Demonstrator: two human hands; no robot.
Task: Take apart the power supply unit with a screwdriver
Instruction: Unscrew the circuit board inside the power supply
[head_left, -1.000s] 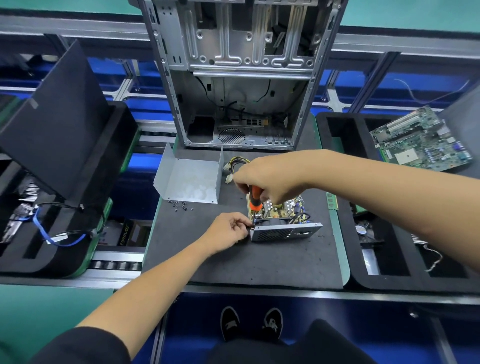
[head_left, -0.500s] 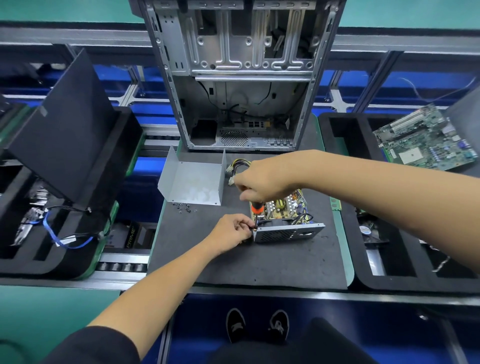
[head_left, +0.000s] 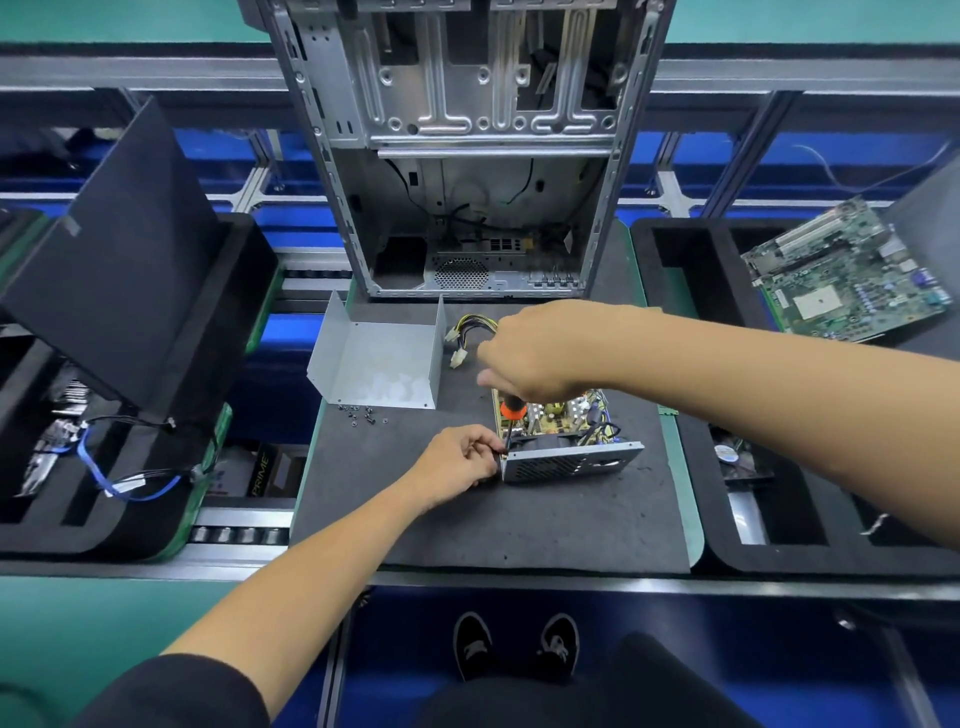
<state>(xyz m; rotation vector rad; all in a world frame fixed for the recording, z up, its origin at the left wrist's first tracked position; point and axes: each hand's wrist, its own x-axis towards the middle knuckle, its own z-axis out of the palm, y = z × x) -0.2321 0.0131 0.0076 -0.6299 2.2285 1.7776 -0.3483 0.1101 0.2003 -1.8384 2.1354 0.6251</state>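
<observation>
Power supply: opened grey metal power supply unit (head_left: 563, 441), circuit board exposed, sits centre frame on the dark foam-topped counter (head_left: 493, 519).
Right hand: right hand (head_left: 540, 353) wrapped closed round the orange-and-black screwdriver (head_left: 513, 415), tip at the unit's near-left corner.
Left hand: left hand (head_left: 457, 460) with fingers (head_left: 485, 444) pinched at that corner; whether they hold a screw, I cannot tell.
Removed parts: bent grey metal cover (head_left: 379, 364) and small dark loose screws (head_left: 363, 414), left of the unit.
Risk: the tip could slip off the screw toward the pinching fingers; a freed screw may drop inside.
</observation>
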